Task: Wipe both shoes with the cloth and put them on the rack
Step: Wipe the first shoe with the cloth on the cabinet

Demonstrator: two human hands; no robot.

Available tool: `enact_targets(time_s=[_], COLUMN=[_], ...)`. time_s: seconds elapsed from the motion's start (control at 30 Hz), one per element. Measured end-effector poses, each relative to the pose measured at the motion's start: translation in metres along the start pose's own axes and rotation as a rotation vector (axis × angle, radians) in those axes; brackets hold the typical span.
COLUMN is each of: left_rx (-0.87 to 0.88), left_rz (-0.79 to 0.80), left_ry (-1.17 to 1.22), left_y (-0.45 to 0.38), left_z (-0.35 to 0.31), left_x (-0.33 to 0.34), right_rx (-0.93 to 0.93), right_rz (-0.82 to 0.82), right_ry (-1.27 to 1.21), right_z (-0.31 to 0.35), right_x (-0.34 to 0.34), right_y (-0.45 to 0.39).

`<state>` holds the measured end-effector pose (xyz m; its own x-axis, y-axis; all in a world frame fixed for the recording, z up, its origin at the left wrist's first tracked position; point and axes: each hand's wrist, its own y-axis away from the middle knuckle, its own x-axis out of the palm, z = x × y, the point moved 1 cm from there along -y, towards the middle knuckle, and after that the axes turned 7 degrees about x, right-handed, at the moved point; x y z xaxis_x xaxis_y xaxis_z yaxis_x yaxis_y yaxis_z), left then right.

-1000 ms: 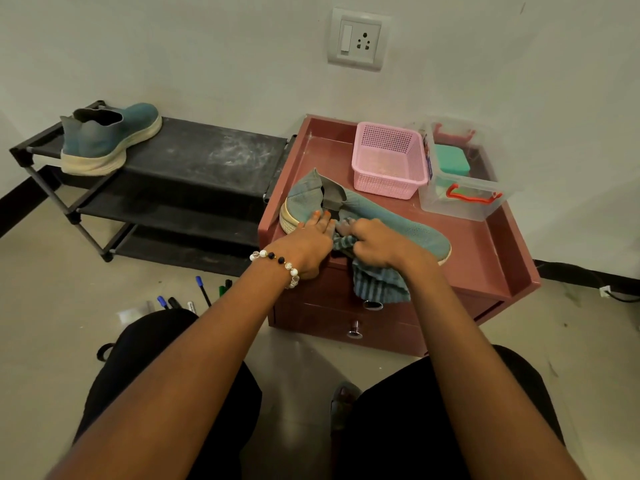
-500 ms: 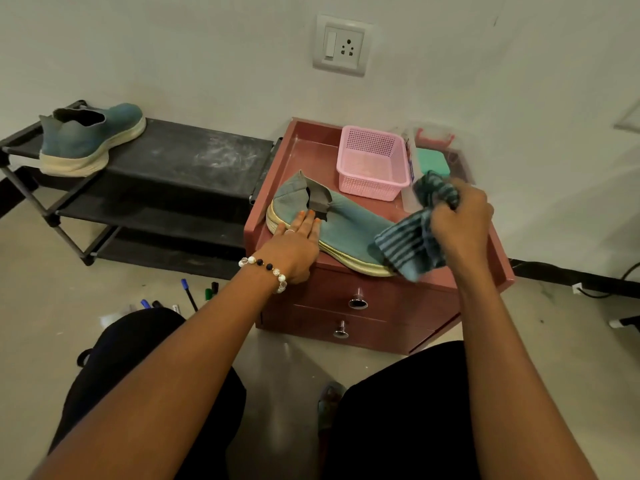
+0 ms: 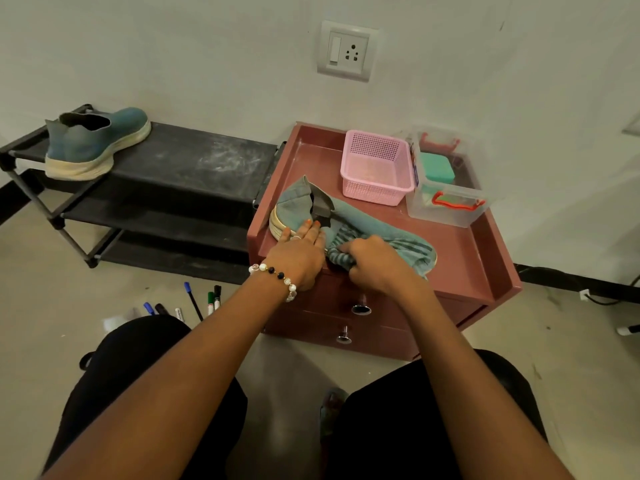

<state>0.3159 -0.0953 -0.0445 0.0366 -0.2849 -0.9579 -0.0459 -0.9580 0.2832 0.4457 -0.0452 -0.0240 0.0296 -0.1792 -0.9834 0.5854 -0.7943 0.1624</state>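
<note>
Teal knit covers the shoe (image 3: pixel 363 225) you are working on, which lies on its side along the front edge of the reddish drawer unit (image 3: pixel 460 258), heel toward the front-left corner and toe pointing right. Your left hand (image 3: pixel 298 258) rests flat on the heel end, fingers (image 3: pixel 311 230) straight and close together, pinning the shoe down. Your right hand (image 3: pixel 377 263) has its fingers curled round the striped cloth (image 3: pixel 341 252), bunched against the middle of the upper.

To do this step well, press firmly with the left hand so the shoe cannot slide off the front edge, and draw the cloth in long strokes from collar to toe. Then work it along the pale sole rim, where dirt is likely to sit. Roll the shoe over to reach the hidden side before lifting it.

The other shoe (image 3: pixel 93 143) already stands upright at the left end of the top shelf of the black rack (image 3: pixel 194 161), beside the unit; there is room next to it.

No brand or label on the shoes can be read. The markers (image 3: pixel 194 303) on the floor carry print too small to make out, and the clear box (image 3: pixel 446 199) at the back-right corner shows no legible writing.
</note>
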Motion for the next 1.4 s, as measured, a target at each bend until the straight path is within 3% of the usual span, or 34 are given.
enact_targets(time_s=[0.2,0.43,0.63,0.87,1.07,1.3,1.4], left_rx=[-0.025,-0.041,-0.049,-0.053,-0.062,-0.077,-0.068], left_rz=[0.034,0.025,0.069,0.091,0.092,0.065,0.064], left_ry=[-0.006,0.029,-0.027,-0.048,-0.069,-0.099,-0.081], left_y=[-0.002,0.000,0.000,0.003,0.004,0.003,0.002], left_z=[-0.005,-0.004,-0.005,-0.004,-0.005,-0.007,-0.007], left_x=[-0.003,0.002,0.003,0.004,0.003,0.004,0.004], right_rx=[-0.094,-0.005,-0.145,-0.024,-0.118,-0.008,-0.058], right_rz=[0.019,0.154,0.086,0.194,0.068,0.182,0.134], right_ry=[-0.008,-0.022,0.082,0.044,0.115,0.002,0.047], right_z=[-0.005,-0.013,-0.004,-0.011,-0.003,-0.018,-0.012], right_x=[0.009,-0.009,0.000,-0.008,0.005,-0.009,-0.008], right_y=[-0.034,-0.013,-0.036,-0.020,-0.037,-0.015,-0.023])
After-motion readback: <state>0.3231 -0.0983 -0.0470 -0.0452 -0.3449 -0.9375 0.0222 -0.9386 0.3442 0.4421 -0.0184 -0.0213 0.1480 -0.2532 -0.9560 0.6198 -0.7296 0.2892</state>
